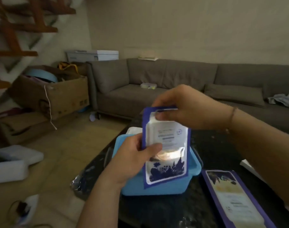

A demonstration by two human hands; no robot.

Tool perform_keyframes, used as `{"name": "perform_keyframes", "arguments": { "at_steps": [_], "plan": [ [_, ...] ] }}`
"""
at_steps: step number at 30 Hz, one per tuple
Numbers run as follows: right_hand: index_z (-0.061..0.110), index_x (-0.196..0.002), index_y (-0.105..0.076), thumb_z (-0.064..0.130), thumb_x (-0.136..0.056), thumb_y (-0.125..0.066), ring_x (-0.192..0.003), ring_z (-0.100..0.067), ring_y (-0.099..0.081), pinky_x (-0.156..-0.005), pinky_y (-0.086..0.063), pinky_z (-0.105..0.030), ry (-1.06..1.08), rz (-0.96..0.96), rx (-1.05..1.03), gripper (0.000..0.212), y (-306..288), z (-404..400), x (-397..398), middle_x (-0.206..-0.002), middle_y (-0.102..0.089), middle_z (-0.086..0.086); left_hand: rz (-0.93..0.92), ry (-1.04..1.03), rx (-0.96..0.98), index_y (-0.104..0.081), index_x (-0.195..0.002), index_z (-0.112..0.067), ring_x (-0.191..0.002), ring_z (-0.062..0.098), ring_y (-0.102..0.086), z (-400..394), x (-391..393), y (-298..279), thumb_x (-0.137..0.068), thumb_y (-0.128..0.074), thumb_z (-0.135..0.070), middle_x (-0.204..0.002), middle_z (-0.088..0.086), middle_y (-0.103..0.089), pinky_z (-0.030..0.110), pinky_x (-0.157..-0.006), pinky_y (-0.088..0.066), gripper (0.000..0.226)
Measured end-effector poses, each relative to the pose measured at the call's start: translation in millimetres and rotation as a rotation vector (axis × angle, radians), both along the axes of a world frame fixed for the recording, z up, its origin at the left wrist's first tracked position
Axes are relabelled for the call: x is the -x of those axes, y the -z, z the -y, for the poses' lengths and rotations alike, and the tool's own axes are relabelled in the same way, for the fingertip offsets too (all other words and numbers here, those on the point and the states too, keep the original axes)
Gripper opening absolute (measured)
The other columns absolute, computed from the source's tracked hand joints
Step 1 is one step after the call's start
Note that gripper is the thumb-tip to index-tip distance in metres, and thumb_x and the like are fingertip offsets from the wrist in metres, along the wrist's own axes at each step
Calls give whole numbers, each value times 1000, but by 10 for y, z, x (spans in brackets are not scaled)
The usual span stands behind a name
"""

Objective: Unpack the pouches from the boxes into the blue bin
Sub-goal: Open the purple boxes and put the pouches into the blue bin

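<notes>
I hold a white pouch with a purple-blue border (166, 145) upright above the blue bin (158, 188). My left hand (133, 155) grips its left edge, thumb across the front. My right hand (184, 107) pinches its top edge from above. The bin stands on the dark table, and the pouch and my left hand hide most of its inside. A purple and white box (232, 198) lies flat on the table to the right of the bin.
The dark table (211, 145) carries a clear plastic wrapper (84, 178) at its left edge. Cardboard boxes (55, 94) stand at the left on the floor, white foam pieces (13, 163) lower left. A grey sofa (173, 83) runs behind the table.
</notes>
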State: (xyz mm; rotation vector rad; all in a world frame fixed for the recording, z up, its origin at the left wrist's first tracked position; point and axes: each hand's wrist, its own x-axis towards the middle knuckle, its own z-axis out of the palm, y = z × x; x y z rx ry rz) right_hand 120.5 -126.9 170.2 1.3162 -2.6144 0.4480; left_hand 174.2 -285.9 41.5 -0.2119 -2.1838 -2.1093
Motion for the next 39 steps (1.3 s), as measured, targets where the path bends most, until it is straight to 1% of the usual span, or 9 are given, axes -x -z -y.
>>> {"name": "perform_keyframes", "arguments": {
  "at_steps": [2, 4, 6, 10, 14, 20, 28, 33, 39],
  "plan": [
    [32, -125, -58, 29, -88, -67, -110, 1, -53, -90, -39, -6, 26, -120, 129, 38, 106, 183, 68, -122, -60, 14, -35, -141, -73, -69, -114, -19, -102, 22, -72, -44, 62, 33, -88, -67, -23, -108, 0, -76, 52, -95, -54, 26],
    [32, -141, -41, 39, -83, -71, -132, -11, -38, -106, -30, -22, 185, -183, 354, 66, 280, 230, 159, -144, -44, 8, -49, -285, -197, -71, -108, -18, -96, 26, -73, -65, 123, 79, -93, -64, -15, -102, 3, -78, 55, -91, -55, 17],
    [29, -146, -33, 42, -81, -73, -130, -15, -42, -104, -40, -32, 343, 90, 473, 77, 420, 168, 208, -145, -41, 4, -58, -358, -356, -71, -105, -19, -96, 27, -74, -64, 152, 96, -94, -63, -13, -102, 4, -77, 51, -89, -57, 15],
    [13, -119, -63, 17, -88, -68, -91, -18, -73, -80, -60, -31, 224, 775, 377, 31, 611, -9, 327, -105, -74, -2, -51, -396, -428, -70, -107, -20, -97, 23, -74, -39, 180, 134, -92, -65, -16, -104, 2, -77, 47, -88, -56, 16],
    [26, -102, -66, 15, -91, -63, -82, -6, -72, -77, -59, -29, 241, 555, 276, 15, 637, -99, 522, -91, -76, 3, -55, -385, -531, -67, -108, -18, -88, 18, -75, 150, 190, 109, -81, -66, -28, -97, 3, -78, 31, -72, -57, 29],
    [34, -95, -62, 22, -94, -59, -83, 3, -64, -70, -49, -15, 174, 396, -161, 13, 760, 14, 682, -90, -66, 15, 4, -596, -211, -65, -108, -23, -85, 9, -73, 512, 119, 204, -95, -61, -17, -93, -4, -77, 30, -83, -56, 15],
    [26, -115, -64, 28, -89, -62, -95, -19, -59, -89, -49, -34, 151, 362, -600, 25, 1327, 380, 808, -105, -64, 2, -3, -614, 200, -63, -102, -38, -95, -2, -65, 572, 84, 290, -92, -66, -17, -102, -16, -71, 21, -79, -52, 23],
    [26, -118, -60, 29, -83, -70, -98, -18, -60, -87, -51, -31, 228, 367, -551, 36, 1517, 410, 864, -112, -64, 1, 119, -541, 573, -52, -132, -36, -120, 7, -50, 556, 49, 368, -93, -64, -20, -130, -14, -51, 19, -77, -45, 43],
    [29, -120, -64, 27, -93, -57, -107, -9, -58, -102, -43, -26, 142, 265, -447, 28, 1274, 196, 697, -118, -66, 11, 143, -546, 550, -50, -136, -33, -115, 13, -58, 589, 108, 420, -94, -61, -12, -135, -5, -56, 19, -68, -52, 48]
  ]
}}
